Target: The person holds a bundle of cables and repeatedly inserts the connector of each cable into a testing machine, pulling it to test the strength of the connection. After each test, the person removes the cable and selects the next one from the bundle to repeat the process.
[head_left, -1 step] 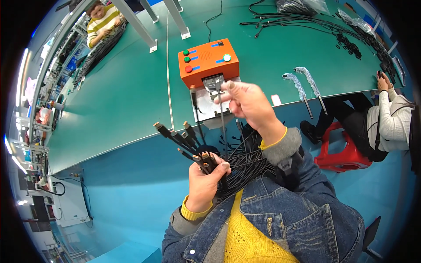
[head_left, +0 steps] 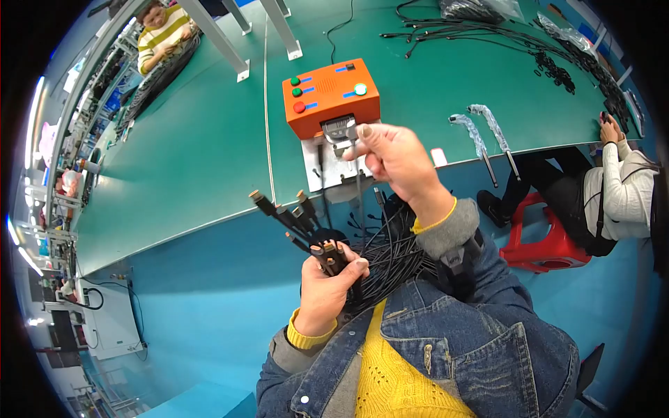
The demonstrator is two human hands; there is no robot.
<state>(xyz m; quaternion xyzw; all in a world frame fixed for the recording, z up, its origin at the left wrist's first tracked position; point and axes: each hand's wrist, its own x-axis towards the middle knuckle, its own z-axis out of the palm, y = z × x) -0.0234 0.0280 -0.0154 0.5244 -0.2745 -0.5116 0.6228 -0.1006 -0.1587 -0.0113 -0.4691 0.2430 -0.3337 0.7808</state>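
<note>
My left hand (head_left: pixel 329 287) is closed around a bunch of black cables (head_left: pixel 296 221), their plug ends with coppery tips fanning up past the thumb. My right hand (head_left: pixel 397 157) pinches one black cable connector (head_left: pixel 352 134) between thumb and fingertips, at the front of an orange tester box (head_left: pixel 331 94). Whether that connector touches the dark socket block (head_left: pixel 339 127) cannot be made out. From the pinched plug its cable runs down toward the bundle. Another black cable (head_left: pixel 321 164) stands near the left side of the metal plate (head_left: pixel 313 182). Loose cables (head_left: pixel 390 261) pile against my lap.
On the green table (head_left: pixel 202 167), two plastic-wrapped metal rods (head_left: pixel 491 139) stick out over the front edge, right of a small white card (head_left: pixel 438 158). More black cables (head_left: pixel 453 31) lie at the back right. A person sits on a red stool (head_left: pixel 540 240); another works far left.
My right hand and the pinched connector have shifted slightly, the connector a little to the right. My left hand and its cable bunch have moved slightly right, still gripped.
</note>
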